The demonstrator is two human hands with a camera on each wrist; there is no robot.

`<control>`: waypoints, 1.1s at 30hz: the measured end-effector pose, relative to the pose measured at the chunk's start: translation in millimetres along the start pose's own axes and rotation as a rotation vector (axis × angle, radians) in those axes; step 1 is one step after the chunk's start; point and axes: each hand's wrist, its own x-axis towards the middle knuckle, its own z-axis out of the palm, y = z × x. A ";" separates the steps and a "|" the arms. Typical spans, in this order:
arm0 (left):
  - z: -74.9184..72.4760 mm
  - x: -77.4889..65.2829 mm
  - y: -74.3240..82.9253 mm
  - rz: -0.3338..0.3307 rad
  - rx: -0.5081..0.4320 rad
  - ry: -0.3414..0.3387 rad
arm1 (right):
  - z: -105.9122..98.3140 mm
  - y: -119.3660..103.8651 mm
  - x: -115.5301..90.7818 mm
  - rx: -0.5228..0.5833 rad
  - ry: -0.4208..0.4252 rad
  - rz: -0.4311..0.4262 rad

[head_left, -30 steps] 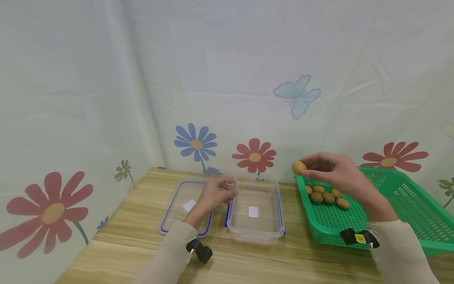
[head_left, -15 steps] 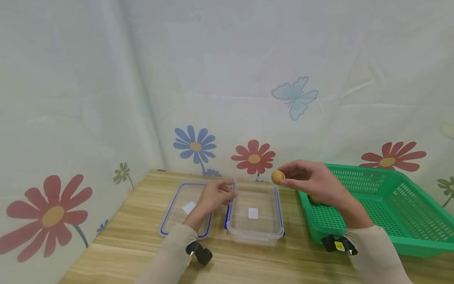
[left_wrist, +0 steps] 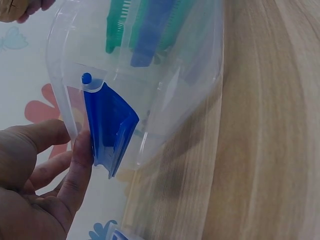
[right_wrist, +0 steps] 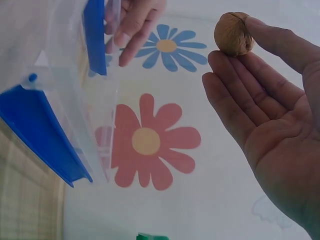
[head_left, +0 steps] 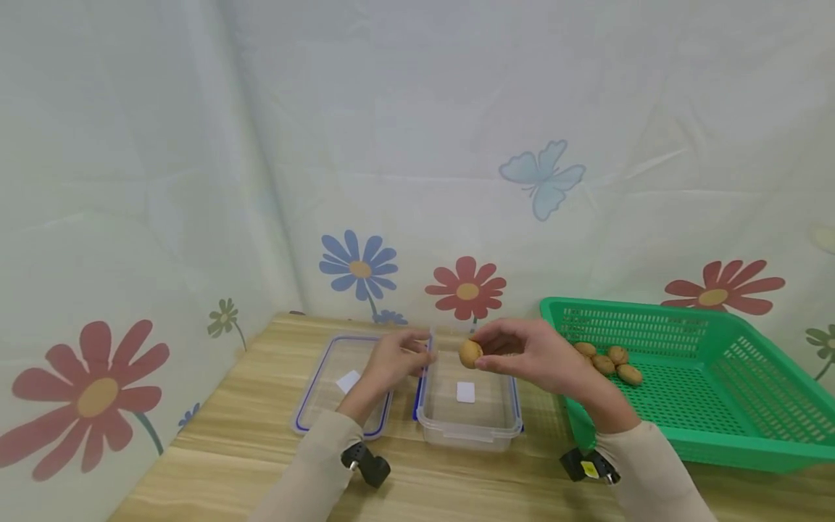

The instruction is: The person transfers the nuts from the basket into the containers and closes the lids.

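Observation:
My right hand (head_left: 531, 355) pinches a walnut (head_left: 470, 354) between thumb and fingertips, above the clear plastic box (head_left: 470, 436) with blue side latches. The right wrist view shows the walnut (right_wrist: 233, 34) at the fingertips, apart from the box wall. My left hand (head_left: 393, 360) holds the box's left rim; in the left wrist view, fingers (left_wrist: 81, 157) and thumb lie on either side of that rim, beside a hanging blue latch (left_wrist: 110, 127). Inside the box a white label (head_left: 466, 392) shows, with no walnut visible.
A green plastic basket (head_left: 717, 446) stands on the right with several walnuts (head_left: 603, 364) at its left side, partly hidden by the right hand. A clear lid (head_left: 342, 428) with a blue seal lies left of the box. Behind the wooden table (head_left: 215, 435) hangs a flowered curtain (head_left: 391, 145).
My right hand has carried the walnut leftward and down, from the basket's left edge to above the box. The left hand stays at the box rim.

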 end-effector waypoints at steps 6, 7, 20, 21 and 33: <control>-0.8 0.1 -1.2 0.016 0.006 -0.005 | 17.6 2.5 4.9 0.041 -0.072 -0.031; -1.0 0.2 -1.6 0.017 0.005 -0.005 | 20.8 3.0 5.9 0.050 -0.083 -0.031; -1.2 1.0 -3.6 0.003 0.014 0.001 | 49.2 9.4 12.6 0.018 -0.218 -0.005; -1.2 1.1 -3.6 0.002 0.016 0.002 | 50.5 10.3 13.0 0.007 -0.228 -0.001; -1.2 0.7 -3.1 0.006 0.013 0.001 | 61.3 21.0 16.3 -0.023 -0.258 -0.028</control>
